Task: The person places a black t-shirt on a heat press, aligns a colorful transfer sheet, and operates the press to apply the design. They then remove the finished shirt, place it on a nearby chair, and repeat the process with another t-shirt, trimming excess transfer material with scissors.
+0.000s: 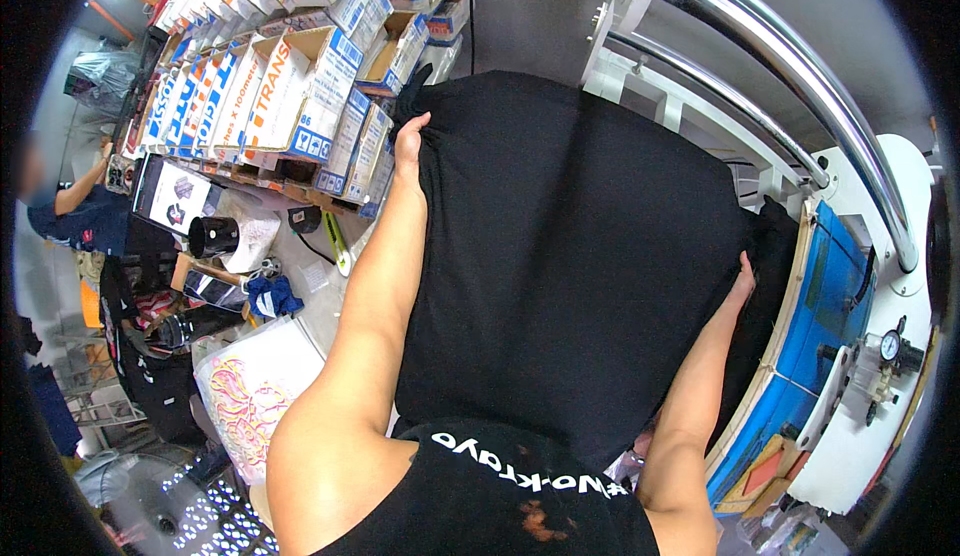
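Note:
A large piece of black cloth (580,256), apparently a T-shirt, is spread out in front of me and fills the middle of the head view. My left hand (410,144) grips its far left edge, where the fabric bunches past the fingers. Lower down on the opposite edge, my right hand (746,278) has its fingers curled round the cloth, partly hidden by it. Between both hands the fabric looks fairly smooth, with a broad shadow across it. Whatever lies beneath the cloth is covered.
A white machine frame (895,191) with a curved chrome bar (800,66) and pressure gauge (890,344) stands at right, beside a blue panel (790,356). Stacked cardboard boxes (300,96) rise at left. A co-worker (75,221) is further left, above a printed sheet (255,391).

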Tool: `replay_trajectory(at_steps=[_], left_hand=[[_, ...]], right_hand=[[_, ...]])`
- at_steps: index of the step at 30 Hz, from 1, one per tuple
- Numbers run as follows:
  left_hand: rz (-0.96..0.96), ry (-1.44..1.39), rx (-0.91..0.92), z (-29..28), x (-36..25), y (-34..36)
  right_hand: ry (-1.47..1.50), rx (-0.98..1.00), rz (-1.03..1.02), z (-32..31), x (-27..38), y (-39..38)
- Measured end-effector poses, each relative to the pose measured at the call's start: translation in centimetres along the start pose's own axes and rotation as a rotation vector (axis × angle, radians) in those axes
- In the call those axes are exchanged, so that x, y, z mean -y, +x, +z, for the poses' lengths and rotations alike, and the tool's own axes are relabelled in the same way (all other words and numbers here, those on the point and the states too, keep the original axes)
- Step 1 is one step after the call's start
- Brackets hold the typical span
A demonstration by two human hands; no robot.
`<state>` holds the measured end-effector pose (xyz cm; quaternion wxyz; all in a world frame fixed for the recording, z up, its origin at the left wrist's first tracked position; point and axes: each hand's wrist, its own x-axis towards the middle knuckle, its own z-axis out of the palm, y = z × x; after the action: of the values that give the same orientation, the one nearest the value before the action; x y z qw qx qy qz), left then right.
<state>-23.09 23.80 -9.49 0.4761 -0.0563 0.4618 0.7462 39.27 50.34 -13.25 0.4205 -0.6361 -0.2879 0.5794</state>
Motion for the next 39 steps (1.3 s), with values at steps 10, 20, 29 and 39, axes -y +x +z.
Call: replay_trajectory(at_steps=[10,20,29,39], left_hand=[[0.116,0.273,-0.143,-3.7,2.5,4.3],[-0.318,0.574,0.099,2.2,7.2,-0.8],[-0.424,0.733,0.024,-13.1,8.3,-28.8],[-0.33,0.613,0.008,-24.1,5.0,-30.2]], right_hand=[[-0.087,-0.049,-0.093,-0.7,-1.7,1.6],[-0.379,0.152,-0.12,4.4,-0.8,-12.8],[-0.084,0.275,0.399,-14.8,-14.7,-33.3],[0.325,0.186,0.288,-18.4,-13.2,-34.5]])
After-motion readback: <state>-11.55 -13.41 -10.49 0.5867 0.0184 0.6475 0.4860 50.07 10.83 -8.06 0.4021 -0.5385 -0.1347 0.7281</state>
